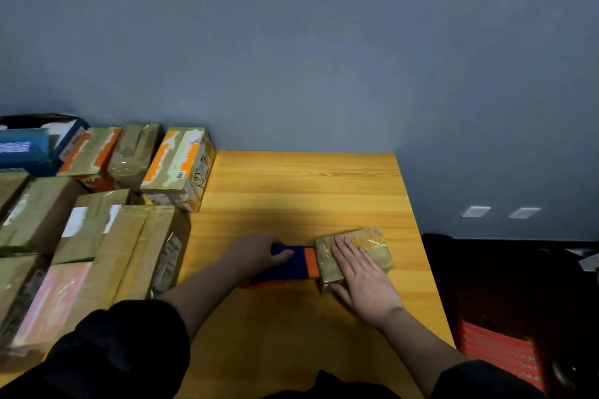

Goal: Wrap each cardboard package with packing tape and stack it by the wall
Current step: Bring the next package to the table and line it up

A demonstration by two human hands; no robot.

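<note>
Small package (355, 254) near the counter (308, 185) right edge, long axis running toward the wall, pinned flat under the outstretched right hand (359, 272). Tape dispenser (288, 264), gripped by the left hand (256, 253), butted against the package's left side. Stacked boxes (97, 204) crowding the left; bare counter ahead toward the wall.

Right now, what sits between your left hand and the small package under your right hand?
In the head view, only the blue-and-orange tape dispenser: the left hand grips it, its orange end against the small package, which the right hand presses flat.
</note>
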